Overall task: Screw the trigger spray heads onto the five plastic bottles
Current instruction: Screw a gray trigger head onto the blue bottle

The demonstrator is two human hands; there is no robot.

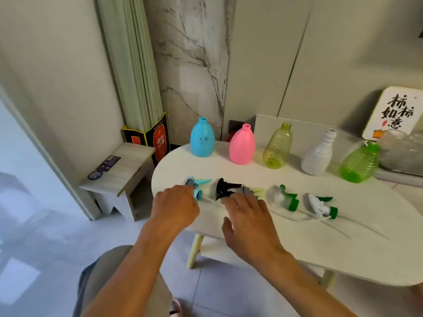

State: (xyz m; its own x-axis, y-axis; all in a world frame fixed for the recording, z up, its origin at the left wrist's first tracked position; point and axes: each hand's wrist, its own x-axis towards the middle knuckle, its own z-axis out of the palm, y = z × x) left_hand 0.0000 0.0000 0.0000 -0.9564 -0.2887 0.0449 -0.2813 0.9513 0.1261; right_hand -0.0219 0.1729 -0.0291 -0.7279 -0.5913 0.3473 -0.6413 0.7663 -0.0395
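Observation:
Five open bottles stand in a row at the back of the white table point(297, 248): blue point(202, 138), pink point(242, 145), yellow-green point(277, 147), white point(318, 154) and green point(359, 164). In front of them lie five spray heads: blue point(201, 182), black point(225, 188), yellow-grey point(253, 192), clear-green point(283, 197) and white-green point(320, 203). My left hand point(176, 207) curls its fingers over the near end of the blue spray head, which lies on the table. My right hand point(249, 213) hovers with spread fingers over the black and yellow-grey heads, holding nothing.
A low wooden stool point(119, 175) stands left of the table, with a dark box point(158, 138) behind it. At the back right are a framed sign point(393, 113) and a clear plastic bag point(402, 152). Thin dip tubes point(357, 227) trail towards the table's front edge.

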